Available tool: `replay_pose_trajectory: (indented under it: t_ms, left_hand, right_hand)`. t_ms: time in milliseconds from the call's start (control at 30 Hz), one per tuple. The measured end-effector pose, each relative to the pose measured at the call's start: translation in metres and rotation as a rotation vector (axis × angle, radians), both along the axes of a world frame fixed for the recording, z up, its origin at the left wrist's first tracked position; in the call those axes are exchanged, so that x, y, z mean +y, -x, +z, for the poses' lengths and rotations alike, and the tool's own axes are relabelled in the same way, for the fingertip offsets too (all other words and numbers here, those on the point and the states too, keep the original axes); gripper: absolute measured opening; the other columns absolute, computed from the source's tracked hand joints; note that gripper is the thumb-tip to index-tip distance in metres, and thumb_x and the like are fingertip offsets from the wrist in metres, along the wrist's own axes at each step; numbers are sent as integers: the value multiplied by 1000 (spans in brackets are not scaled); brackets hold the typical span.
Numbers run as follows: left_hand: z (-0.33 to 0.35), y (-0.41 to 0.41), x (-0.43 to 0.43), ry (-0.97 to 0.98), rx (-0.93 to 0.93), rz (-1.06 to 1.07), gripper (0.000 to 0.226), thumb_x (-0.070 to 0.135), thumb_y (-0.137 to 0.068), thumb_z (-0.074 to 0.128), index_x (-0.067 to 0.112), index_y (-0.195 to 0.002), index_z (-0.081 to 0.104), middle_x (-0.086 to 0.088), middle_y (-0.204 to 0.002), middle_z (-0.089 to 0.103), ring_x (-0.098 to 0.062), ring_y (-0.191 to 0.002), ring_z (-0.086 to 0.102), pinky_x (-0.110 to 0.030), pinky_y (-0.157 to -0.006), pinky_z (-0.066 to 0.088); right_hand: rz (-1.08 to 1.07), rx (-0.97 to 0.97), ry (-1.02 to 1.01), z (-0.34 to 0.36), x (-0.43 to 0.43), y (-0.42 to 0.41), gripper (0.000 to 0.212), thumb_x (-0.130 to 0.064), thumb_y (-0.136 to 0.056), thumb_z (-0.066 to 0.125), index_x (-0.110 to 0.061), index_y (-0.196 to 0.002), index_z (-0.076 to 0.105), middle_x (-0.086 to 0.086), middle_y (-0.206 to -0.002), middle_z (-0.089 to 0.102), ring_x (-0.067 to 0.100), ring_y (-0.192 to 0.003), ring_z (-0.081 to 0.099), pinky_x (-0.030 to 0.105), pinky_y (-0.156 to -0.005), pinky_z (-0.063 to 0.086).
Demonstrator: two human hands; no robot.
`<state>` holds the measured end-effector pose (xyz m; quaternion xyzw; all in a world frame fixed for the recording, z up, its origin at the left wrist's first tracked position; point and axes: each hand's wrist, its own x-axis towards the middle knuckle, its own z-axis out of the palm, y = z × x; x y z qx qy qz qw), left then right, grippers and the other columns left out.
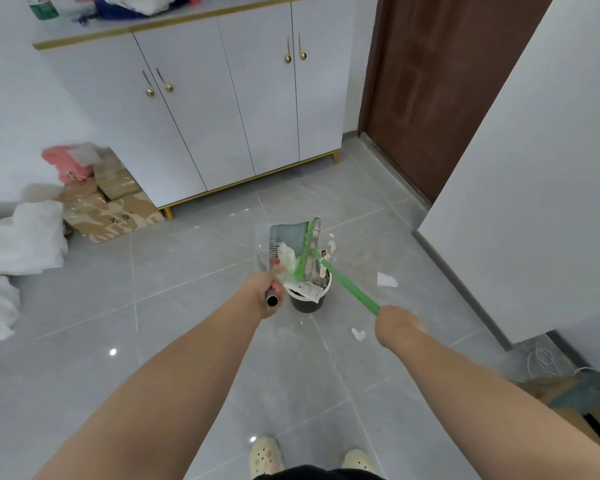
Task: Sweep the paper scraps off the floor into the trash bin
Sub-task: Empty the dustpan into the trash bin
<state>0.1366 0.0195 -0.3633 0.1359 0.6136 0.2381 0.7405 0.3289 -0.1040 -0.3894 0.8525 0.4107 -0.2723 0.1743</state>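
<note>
My left hand (pixel 265 289) clenched dustpan (pixel 288 237) handle, tipping it above trash bin (pixel 307 304) for dumping; right hand (pixel 395 323) gripped broom (pixel 343 282) to rake paper down. Loose scraps (pixel 387 279) lay right of bin.

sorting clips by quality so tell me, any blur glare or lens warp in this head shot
Head view: wide-angle warp tilts and bows the cabinet; two small light glints on the glossy floor; motion blur smears the right hand and the pink item at left; lighting soft, no hard shadows.
</note>
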Motion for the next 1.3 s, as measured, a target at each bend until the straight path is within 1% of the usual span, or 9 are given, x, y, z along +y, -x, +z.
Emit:
replay_pose_trajectory:
  t_ms: [500,567,700,767,833,867,933,1100,1300]
  left_hand:
    - [26,-19,3,-48,24,39,25,-3,-94,27,10,-76,36,1,-32,30,-5,-20,28,-9,-25,26]
    - [30,-20,2,-44,10,32,22,-3,-94,27,12,-86,41,2,-33,31,-5,-21,28,-10,-25,26]
    - [31,-19,2,-28,-10,57,53,-2,-94,27,20,-141,38,1,-34,31,-5,-21,28,-11,-24,26]
    - [30,-19,1,-38,2,68,57,-3,-94,27,19,-146,34,0,-39,33,-5,-21,28,-10,-25,26]
    - [28,-18,-1,-54,2,79,49,-3,-94,27,25,-129,46,0,-43,32,-5,-21,28,-10,-25,26]
    - [28,-18,-3,-70,1,70,37,-3,-94,27,23,-106,50,-1,-47,32,-5,-21,28,-10,-25,25]
    - [30,-15,-7,-83,10,45,26,-2,-96,27,13,-80,42,0,-57,30,-5,-20,28,-10,-25,26]
    - [32,-7,-11,-63,-37,49,21,-4,-95,29,11,-83,39,-1,-47,33,-4,-21,28,-11,-25,27]
    - [38,1,-11,-88,-64,28,28,-3,-96,25,8,-74,38,-1,-54,33,-3,-21,29,-10,-26,27]
  right_hand:
    - [-30,42,-99,24,-8,-38,38,-12,-92,51,-8,-129,51,9,-129,57,26,-120,55,33,-98,46]
    - [-69,72,-120,28,-9,-38,36,-12,-93,48,-8,-129,51,9,-129,56,26,-120,55,32,-97,45]
    - [-114,121,-173,32,-14,-39,36,-13,-92,44,-10,-127,53,10,-123,59,27,-114,58,31,-92,47]
    - [-131,138,-183,34,-17,-38,37,-13,-92,43,-10,-128,53,11,-124,59,28,-114,58,31,-92,48]
    - [-148,145,-192,35,-21,-36,37,-12,-91,43,-9,-126,54,11,-124,59,29,-113,58,31,-92,48]
    - [-152,147,-194,34,-24,-34,35,-12,-91,44,-8,-124,54,12,-123,59,29,-113,58,32,-92,48]
    - [-145,140,-186,34,-26,-27,33,-11,-91,45,-6,-122,55,12,-123,59,29,-113,58,32,-92,48]
    - [-99,130,-189,30,-18,-1,33,-12,-92,45,-7,-123,55,10,-124,59,28,-115,57,32,-93,47]
    - [-58,118,-138,12,-7,34,34,-14,-93,47,-8,-126,53,8,-128,58,26,-120,55,31,-96,45]
